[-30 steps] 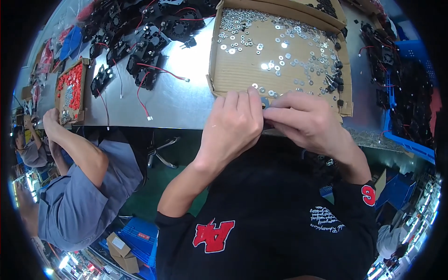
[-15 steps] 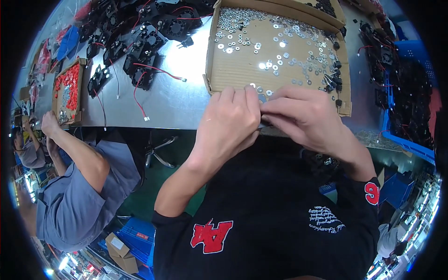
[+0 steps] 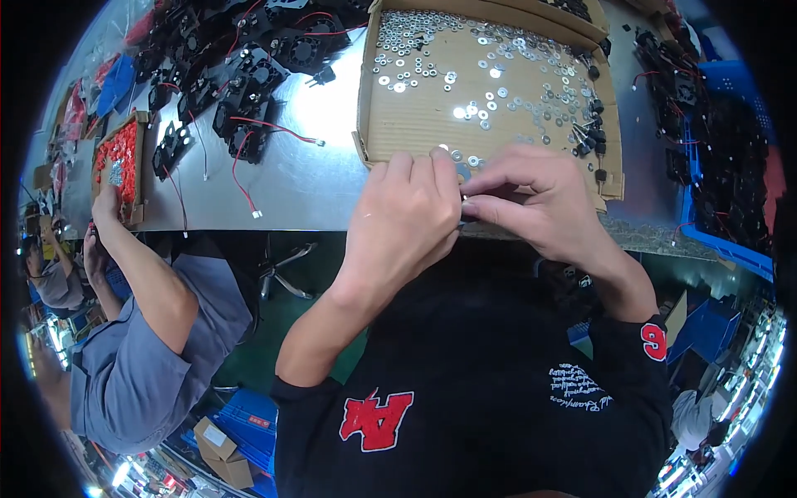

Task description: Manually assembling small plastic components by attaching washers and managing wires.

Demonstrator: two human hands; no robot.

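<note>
Small part (image 3: 465, 198), pale and mostly hidden by fingers, sits between the two hands just over the near edge of the table (image 3: 324, 199); only a sliver shows, so I cannot tell which way it points or how its long axis lies. The right hand (image 3: 544, 197) pinches it between thumb and forefinger, tips nearly together, pointing left. The left hand (image 3: 407, 207) is curled, back upward, its fingers pointing away from the body beside the right fingertips; its own tips are hidden, so I cannot tell what it grips. Just beyond, a cardboard tray (image 3: 403, 129) lies with its long side left to right. A few washers (image 3: 473, 160) lie flat near the hands, and many more crowd its far left corner. Along its right wall lie screws (image 3: 588, 139) with black heads, pointing various ways. Left of the tray, black fans (image 3: 249, 112) are heaped, some red leads trailing toward the near edge. Farther left, a co-worker's hand (image 3: 106, 202) is at a smaller box (image 3: 142, 153) of red pieces (image 3: 128, 145).
</note>
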